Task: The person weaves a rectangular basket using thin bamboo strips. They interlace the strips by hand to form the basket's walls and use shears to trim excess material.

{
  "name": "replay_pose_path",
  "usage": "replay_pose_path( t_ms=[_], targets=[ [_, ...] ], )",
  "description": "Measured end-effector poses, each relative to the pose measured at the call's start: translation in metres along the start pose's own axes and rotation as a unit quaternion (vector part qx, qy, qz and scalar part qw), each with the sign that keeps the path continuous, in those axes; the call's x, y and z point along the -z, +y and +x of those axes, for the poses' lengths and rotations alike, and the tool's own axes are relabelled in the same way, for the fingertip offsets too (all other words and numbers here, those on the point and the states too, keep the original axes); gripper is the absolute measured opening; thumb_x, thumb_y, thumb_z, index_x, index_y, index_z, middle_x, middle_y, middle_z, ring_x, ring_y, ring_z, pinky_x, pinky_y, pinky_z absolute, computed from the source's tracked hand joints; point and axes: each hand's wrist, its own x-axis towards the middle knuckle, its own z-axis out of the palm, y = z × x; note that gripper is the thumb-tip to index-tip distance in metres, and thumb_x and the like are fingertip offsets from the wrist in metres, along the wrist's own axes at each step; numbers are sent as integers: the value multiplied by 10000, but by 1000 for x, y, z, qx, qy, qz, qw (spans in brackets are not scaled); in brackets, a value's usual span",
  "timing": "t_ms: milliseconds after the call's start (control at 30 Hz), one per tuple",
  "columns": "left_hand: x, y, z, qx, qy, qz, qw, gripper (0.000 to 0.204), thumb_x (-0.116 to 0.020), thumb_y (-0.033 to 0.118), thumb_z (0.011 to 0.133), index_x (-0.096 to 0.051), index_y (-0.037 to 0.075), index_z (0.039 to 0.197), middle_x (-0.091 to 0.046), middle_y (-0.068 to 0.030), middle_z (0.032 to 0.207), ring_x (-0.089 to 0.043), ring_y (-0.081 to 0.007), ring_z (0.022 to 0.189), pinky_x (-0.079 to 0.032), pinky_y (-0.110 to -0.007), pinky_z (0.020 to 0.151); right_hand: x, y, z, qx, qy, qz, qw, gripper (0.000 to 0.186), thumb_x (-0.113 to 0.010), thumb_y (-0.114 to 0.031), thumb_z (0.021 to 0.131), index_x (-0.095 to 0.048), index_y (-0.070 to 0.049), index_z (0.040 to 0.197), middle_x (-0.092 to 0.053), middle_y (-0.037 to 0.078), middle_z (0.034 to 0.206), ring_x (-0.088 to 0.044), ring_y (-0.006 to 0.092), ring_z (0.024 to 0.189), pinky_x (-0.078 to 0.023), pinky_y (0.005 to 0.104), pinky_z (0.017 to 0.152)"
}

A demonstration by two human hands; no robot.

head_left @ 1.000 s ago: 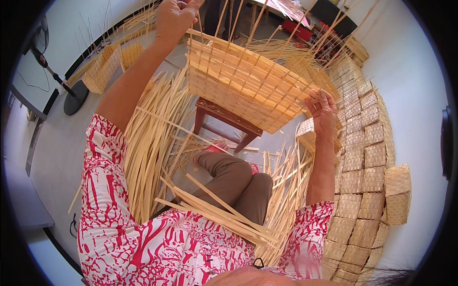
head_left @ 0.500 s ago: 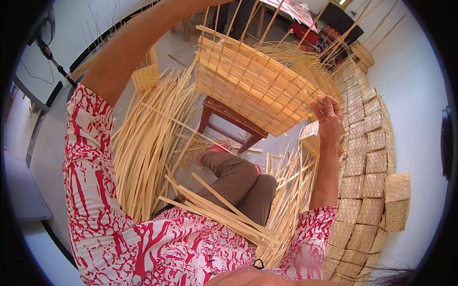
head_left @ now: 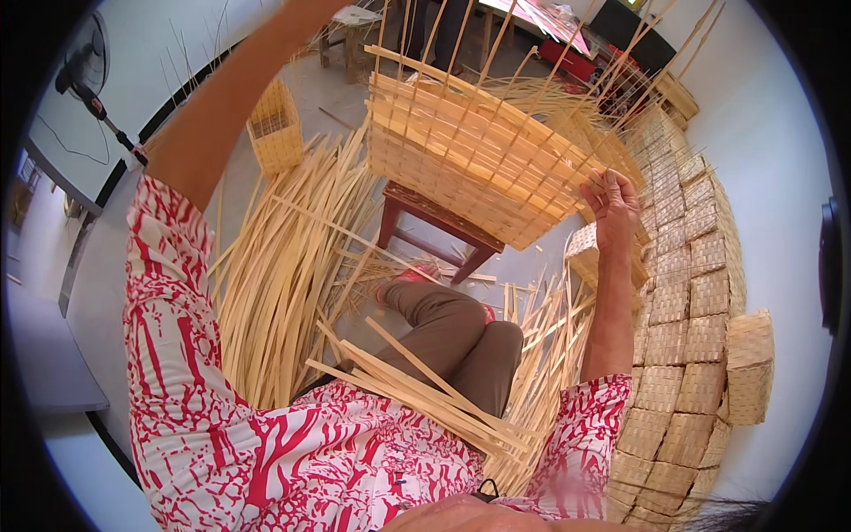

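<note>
Wearer's right hand at the end of a part-woven basket, seen from above, with the stool [head_left: 448, 218] as reference. The part-woven basket [head_left: 479, 160] stands over the stool, its lower edge along the seat; whether its full weight rests there cannot be told. Its long axis runs slantwise, from above the stool's left end to beyond the stool's right end, and slender upright stakes [head_left: 496, 43] rise from its wall. The weave is close in the lower part and looser toward the rim. The right hand [head_left: 614, 206], to the right of the stool and higher than its seat, meets the right end of the basket; its thumb and forefinger appear pinched on the strip ends at that edge, the other fingers loosely curled. From these fingers the whole basket therefore lies to the left, its length leading away from them. The left forearm [head_left: 239, 97] slants up past the opposite end, but the left hand is outside the view, so the state of its fingers cannot be told; of the two, only the right is seen in contact. Loose strips [head_left: 275, 275] lie left of the stool; stacked small baskets [head_left: 687, 301] line its right side, well apart.
</note>
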Motion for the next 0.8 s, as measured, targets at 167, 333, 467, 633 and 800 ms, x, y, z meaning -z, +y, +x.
replay_pose_path(
  t_ms=[167, 333, 467, 633, 800],
  targets=[
    [-5, -33, -61, -185, -113, 155, 964, 238, -714, 258, 913, -679, 84, 1072, -666, -23, 823, -645, -151, 703, -522, -309, 633, -8, 2, 2, 14, -2, 4, 1000, 146, -614, -159, 994, -640, -35, 1066, -701, 116, 1023, -702, 196, 917, -630, 342, 776],
    [-50, -36, -80, -196, -224, 276, 914, 180, -621, 251, 939, -717, 99, 938, -653, -44, 841, -669, -272, 760, -540, -394, 665, -7, -2, -3, 10, 6, 7, 1000, 155, -609, -160, 997, -636, -29, 1073, -701, 124, 1033, -705, 197, 909, -633, 344, 772],
    [-64, -33, -73, -173, -272, 360, 875, 166, -617, 240, 924, -709, 102, 912, -660, -41, 871, -684, -272, 776, -551, -410, 680, -6, -2, -5, 26, -2, -2, 1000, 164, -605, -162, 1000, -634, -23, 1083, -701, 124, 1037, -705, 196, 912, -632, 347, 777],
    [-64, -35, -74, -156, -256, 392, 870, 142, -628, 217, 908, -698, 96, 883, -661, -34, 897, -687, -251, 770, -551, -397, 674, -10, -2, -7, 27, -3, 2, 1000, 164, -612, -160, 996, -638, -26, 1087, -705, 116, 1021, -706, 194, 896, -632, 339, 768],
    [-60, -44, -70, -182, -246, 272, 912, 127, -636, 187, 907, -673, 70, 876, -656, -59, 886, -680, -253, 761, -532, -390, 664, -6, -1, -4, 17, 2, 3, 1000, 152, -628, -155, 985, -650, -34, 1075, -709, 115, 1012, -709, 197, 901, -633, 337, 758]
  ],
)
